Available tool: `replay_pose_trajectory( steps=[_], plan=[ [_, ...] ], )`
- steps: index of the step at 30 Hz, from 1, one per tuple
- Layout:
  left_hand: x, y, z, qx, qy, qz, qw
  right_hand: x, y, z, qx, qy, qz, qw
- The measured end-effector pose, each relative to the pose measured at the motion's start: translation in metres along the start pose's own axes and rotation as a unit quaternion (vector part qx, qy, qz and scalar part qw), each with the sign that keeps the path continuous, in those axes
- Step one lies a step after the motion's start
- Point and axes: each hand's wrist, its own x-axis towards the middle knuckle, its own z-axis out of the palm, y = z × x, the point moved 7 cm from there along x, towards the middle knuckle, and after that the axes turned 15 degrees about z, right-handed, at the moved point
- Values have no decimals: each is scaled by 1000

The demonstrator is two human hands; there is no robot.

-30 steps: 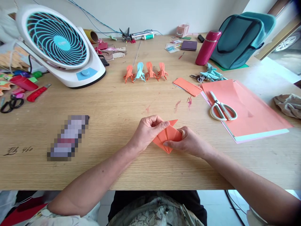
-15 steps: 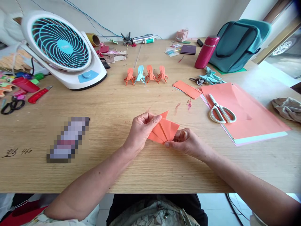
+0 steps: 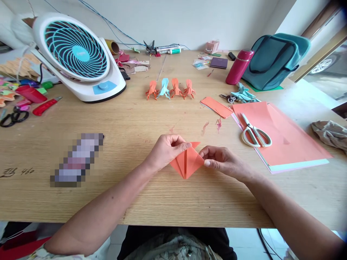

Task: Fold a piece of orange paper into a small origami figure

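Note:
An orange folded paper (image 3: 193, 162), shaped like a diamond with a crease line down its middle, is held just above the table in front of me. My left hand (image 3: 171, 151) pinches its upper left part, thumb on top and fingers behind. At its right corner, my right hand (image 3: 221, 160) has thumb and forefinger closed on the edge. A small orange point sticks out at the top, beyond my left thumb. Beyond the hands stand several folded paper figures (image 3: 175, 87) in a row, orange ones and a light blue one.
White-handled scissors (image 3: 256, 133) lie on orange paper sheets (image 3: 292, 144) at right, near folded orange strips (image 3: 216, 107). A phone-shaped blurred object (image 3: 77, 159) lies at left, below a white fan (image 3: 81, 61). A pink bottle (image 3: 240, 67) and teal bag (image 3: 273, 65) stand at back right.
The orange paper has turned so its lower point faces me and its crease runs nearly upright. My right hand has shifted from the bottom point to the right corner.

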Motion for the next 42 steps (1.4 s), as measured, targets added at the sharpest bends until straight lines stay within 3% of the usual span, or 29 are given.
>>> replay_pose_trajectory(
  steps=[4, 9, 15, 21, 26, 29, 31, 32, 36, 39, 42],
  plan=[
    [-4, -7, 12, 52, -70, -3, 996, 4, 5, 4, 3, 43, 4, 999],
    [-6, -8, 19, 41, -86, -4, 995, 8, 12, 9, 9, 83, -10, 996],
    [-3, -5, 10, -21, -33, -13, 999, 7, 7, -7, 119, 162, -37, 979],
    [-12, -21, 19, -147, 3, -122, 982, 1, 6, -16, 199, 236, -66, 949],
    [-16, -25, 19, -107, 12, -146, 983, -2, 6, -17, 162, 254, -82, 950],
    [-12, -24, 13, -93, 0, -134, 987, -10, 1, -23, 63, 279, -127, 950],
    [-8, -23, 9, -88, -19, -127, 988, -22, -8, -30, -64, 339, -190, 919],
    [-7, -24, 7, -88, -30, -127, 988, -30, -14, -31, -145, 376, -229, 886],
    [-5, -27, 6, -103, -70, -142, 982, -39, -26, -12, -422, 366, -306, 771],
    [-8, -29, 11, -150, -87, -160, 972, -40, -29, 0, -499, 344, -326, 726],
    [-10, -29, 16, -183, -91, -172, 964, -41, -31, 8, -514, 331, -352, 709]
  ],
)
